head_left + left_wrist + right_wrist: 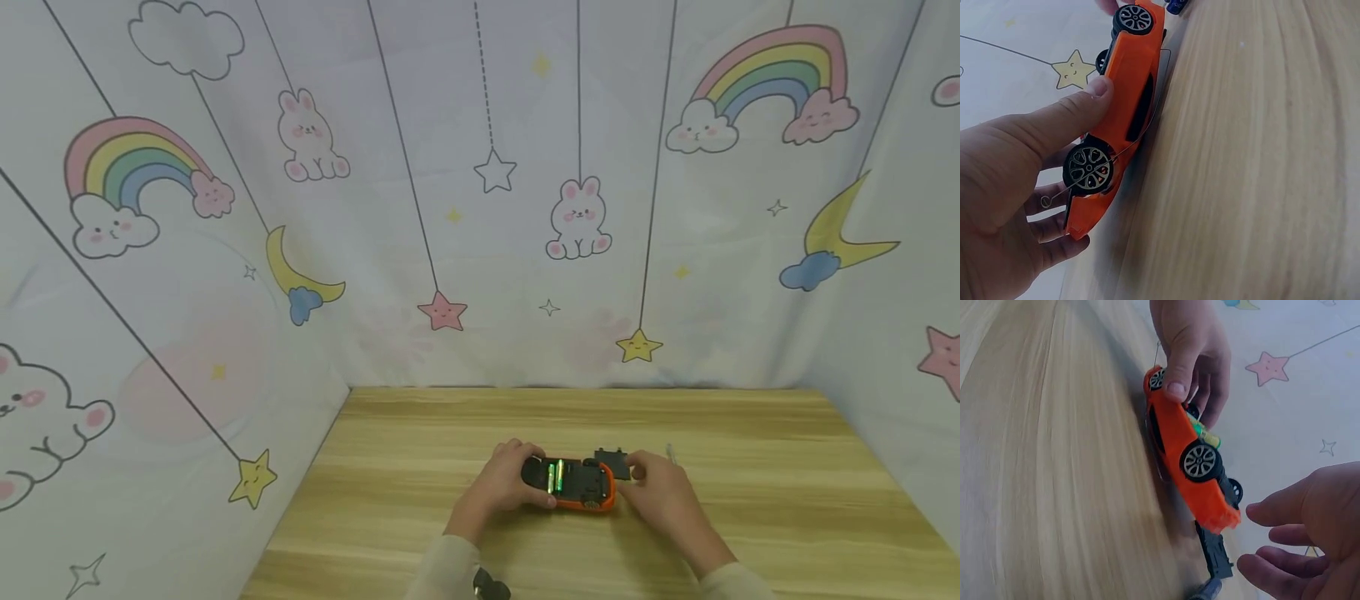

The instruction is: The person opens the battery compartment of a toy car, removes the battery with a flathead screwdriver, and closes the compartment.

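Note:
An orange toy car [588, 482] lies upside down on the table, its black underside facing up. My left hand [504, 482] grips it by one end, with the thumb pressed on its near side [1124, 81]. Green-yellow batteries [559, 476] sit in its open underside, and one rises above the edge in the right wrist view. A flat black cover [613, 463] lies just behind the car. Beside the car's other end, my right hand [663, 496] has its fingers loosely bent and spread, apart from the car in the right wrist view [1310, 534].
A slim greyish object [671, 454] lies behind my right hand, its kind unclear. A small black object [491, 586] is by my left sleeve at the near edge of view. Printed cloth walls [517, 350] stand around the wooden table [787, 500].

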`<state>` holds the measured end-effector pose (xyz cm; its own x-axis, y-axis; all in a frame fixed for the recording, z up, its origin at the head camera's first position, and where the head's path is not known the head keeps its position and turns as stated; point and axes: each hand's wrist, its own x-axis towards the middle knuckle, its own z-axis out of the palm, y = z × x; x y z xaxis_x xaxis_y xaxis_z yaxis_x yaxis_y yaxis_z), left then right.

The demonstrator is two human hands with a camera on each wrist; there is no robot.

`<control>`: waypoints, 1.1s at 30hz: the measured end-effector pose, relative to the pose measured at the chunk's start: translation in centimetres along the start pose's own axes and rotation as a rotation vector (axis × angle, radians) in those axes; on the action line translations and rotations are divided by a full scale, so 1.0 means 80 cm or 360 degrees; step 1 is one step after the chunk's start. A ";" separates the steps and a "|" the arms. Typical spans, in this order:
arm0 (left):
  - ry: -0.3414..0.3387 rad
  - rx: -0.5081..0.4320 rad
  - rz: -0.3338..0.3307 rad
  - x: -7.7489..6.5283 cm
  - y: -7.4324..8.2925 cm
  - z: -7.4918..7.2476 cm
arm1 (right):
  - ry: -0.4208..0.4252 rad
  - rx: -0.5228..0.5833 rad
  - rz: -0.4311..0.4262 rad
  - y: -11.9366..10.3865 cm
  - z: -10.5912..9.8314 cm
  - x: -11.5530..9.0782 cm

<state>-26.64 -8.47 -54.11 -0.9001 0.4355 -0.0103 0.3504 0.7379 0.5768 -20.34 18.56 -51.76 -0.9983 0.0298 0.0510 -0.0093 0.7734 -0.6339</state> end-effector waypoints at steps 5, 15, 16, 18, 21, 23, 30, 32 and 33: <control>-0.0005 0.0017 -0.0008 0.000 0.001 0.000 | 0.0022 0.0159 -0.0028 -0.014 0.005 0.001; -0.0012 -0.0003 -0.0016 0.001 0.000 0.001 | 0.0042 0.0253 -0.0055 -0.032 0.019 0.001; -0.0013 -0.0003 -0.0016 0.001 -0.001 0.001 | 0.0038 0.0255 -0.0051 -0.034 0.021 0.001; -0.0013 0.0003 -0.0019 0.001 -0.002 0.002 | 0.0025 0.0269 -0.0049 -0.037 0.025 0.002; -0.0014 -0.0001 -0.0030 0.001 -0.003 0.002 | 0.0006 0.0301 -0.0060 -0.041 0.030 0.003; -0.0012 -0.0007 -0.0030 0.002 -0.002 0.001 | 0.0004 0.0322 -0.0068 -0.043 0.034 0.004; -0.0010 0.0001 -0.0020 0.003 0.000 0.000 | -0.0013 0.0350 -0.0067 -0.052 0.039 0.002; -0.0011 -0.0007 -0.0017 0.002 0.000 0.000 | -0.0018 0.0341 -0.0052 -0.055 0.040 0.002; -0.0011 -0.0007 -0.0015 0.002 0.000 0.000 | -0.0020 0.0337 -0.0045 -0.056 0.041 0.002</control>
<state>-26.77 -8.40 -54.16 -0.9017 0.4318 -0.0214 0.3405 0.7398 0.5802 -20.62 13.00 -51.43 -0.9981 0.0009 0.0620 -0.0479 0.6235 -0.7803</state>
